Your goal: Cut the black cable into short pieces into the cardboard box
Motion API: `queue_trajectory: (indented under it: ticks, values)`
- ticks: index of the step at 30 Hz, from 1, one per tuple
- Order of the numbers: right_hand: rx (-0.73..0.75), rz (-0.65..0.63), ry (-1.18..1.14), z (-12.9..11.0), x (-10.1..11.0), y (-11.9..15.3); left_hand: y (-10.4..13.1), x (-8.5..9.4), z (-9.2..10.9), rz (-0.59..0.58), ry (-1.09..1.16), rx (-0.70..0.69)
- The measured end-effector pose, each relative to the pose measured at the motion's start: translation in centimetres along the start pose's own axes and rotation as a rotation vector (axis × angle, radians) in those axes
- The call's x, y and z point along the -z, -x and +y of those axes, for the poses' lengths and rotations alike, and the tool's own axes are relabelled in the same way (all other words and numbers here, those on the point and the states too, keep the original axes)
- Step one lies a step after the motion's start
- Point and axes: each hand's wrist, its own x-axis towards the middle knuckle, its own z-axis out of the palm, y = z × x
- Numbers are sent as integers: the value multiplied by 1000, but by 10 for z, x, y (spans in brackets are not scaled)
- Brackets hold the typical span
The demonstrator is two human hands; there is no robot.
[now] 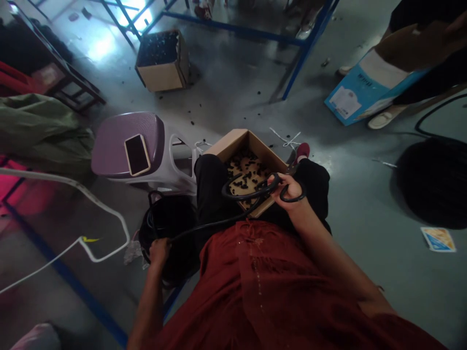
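A black hose-like tube [207, 226] runs across my lap between my two hands. My right hand [288, 192] is closed on its looped end, above the near right edge of an open cardboard box [268, 150]. Many small black pieces [248, 175] lie scattered inside that box, which sits between my knees. On the left, my left hand [159, 250] is closed on the other stretch of tube, over a dark bundle of coils [175, 214] beside my thigh. The fingertips of my left hand are hard to make out.
A purple stool [109, 146] with a phone [137, 154] stands at left. Beyond are a filled carton [162, 78] and a blue frame [233, 30]. At right, a person holds a blue box [359, 90] near a black coil [434, 182]. A white cable [98, 206] curves at left.
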Motion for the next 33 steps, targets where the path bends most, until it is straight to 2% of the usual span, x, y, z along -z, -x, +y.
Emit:
queue_trajectory:
  ticks: [2,3,5,7,9,10,11,12,14,16,19,22,24,28,30,33]
  values:
    - [-26,-9,-16,8,-3,4,0,13,11,-71,-19,-56]
    - [-23,-6,-20,10,-3,5,1,23,19,-58,-27,-73]
    - [11,6,-18,8,-3,6,3,53,38,75,-22,-129]
    - [50,17,-16,4,-2,6,10,91,63,252,43,-208]
    - [58,34,-27,1,-1,6,21,130,95,437,180,-267]
    - [50,45,-36,1,-1,6,28,147,113,499,275,-314]
    - [41,57,-47,2,-2,6,34,161,133,506,383,-391]
    - [36,67,-59,3,-2,7,40,172,155,450,493,-497]
    - [40,77,-70,7,-2,7,47,182,198,209,660,-733]
    - [62,71,-66,9,0,8,48,181,238,-18,798,-831]
    - [106,28,-61,8,5,9,39,169,284,-257,1217,-765]
    - [120,4,-87,2,9,13,29,164,309,-419,1714,-606]
    - [126,19,-108,-1,11,16,25,169,316,-422,1866,-512]
    - [200,39,-53,2,15,24,20,191,320,-251,1918,-435]
    - [199,24,11,7,19,27,18,204,322,-227,1975,-465]
    - [208,-2,147,11,27,32,13,224,323,-290,2003,-605]
